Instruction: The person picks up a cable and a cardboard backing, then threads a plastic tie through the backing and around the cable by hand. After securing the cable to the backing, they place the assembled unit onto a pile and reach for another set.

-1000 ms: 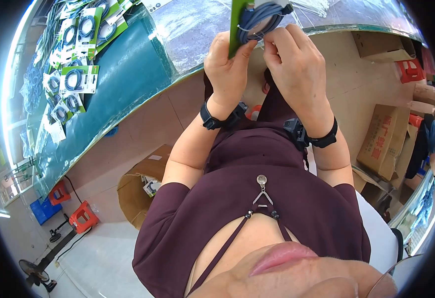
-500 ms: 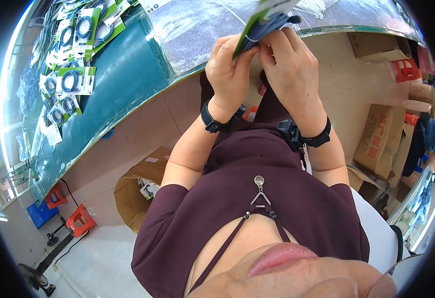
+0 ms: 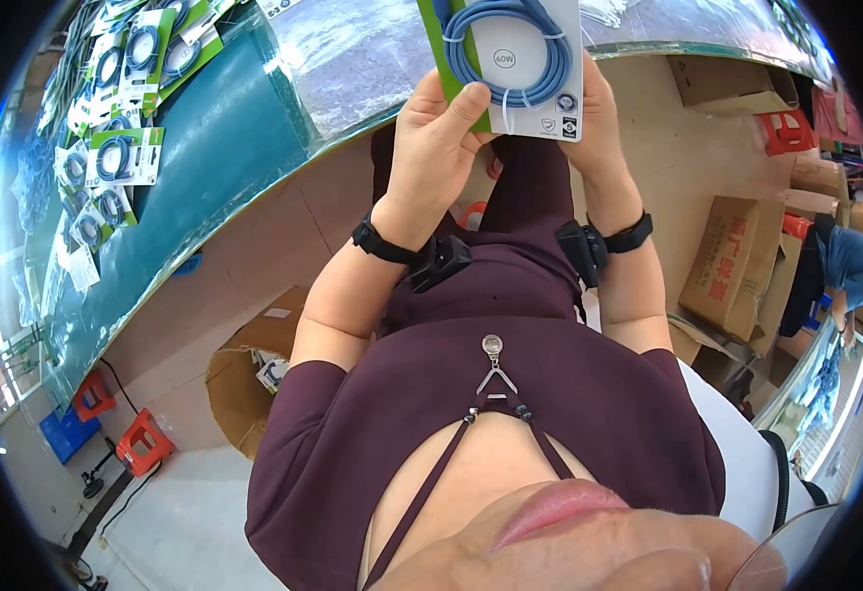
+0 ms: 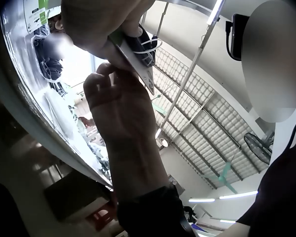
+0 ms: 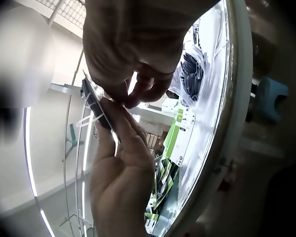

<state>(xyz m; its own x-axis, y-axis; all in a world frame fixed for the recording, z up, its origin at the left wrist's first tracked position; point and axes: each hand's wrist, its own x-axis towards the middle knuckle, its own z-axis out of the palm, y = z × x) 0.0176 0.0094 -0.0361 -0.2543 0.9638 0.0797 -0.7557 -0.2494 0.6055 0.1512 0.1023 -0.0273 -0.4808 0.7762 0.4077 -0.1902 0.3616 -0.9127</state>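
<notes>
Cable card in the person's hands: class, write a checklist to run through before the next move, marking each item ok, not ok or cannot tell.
1. Card held by the left hand: ok, thumb on its front.
2. Card held by the right hand too: cannot tell, its fingers are behind the card in the head view.
3. Cable coiled on the card's front: ok.
4. White ties around the coil: ok.
5. Tie ends trimmed short: not ok, a tail hangs below the coil.

Head cam down; wrist cams close, upward.
</notes>
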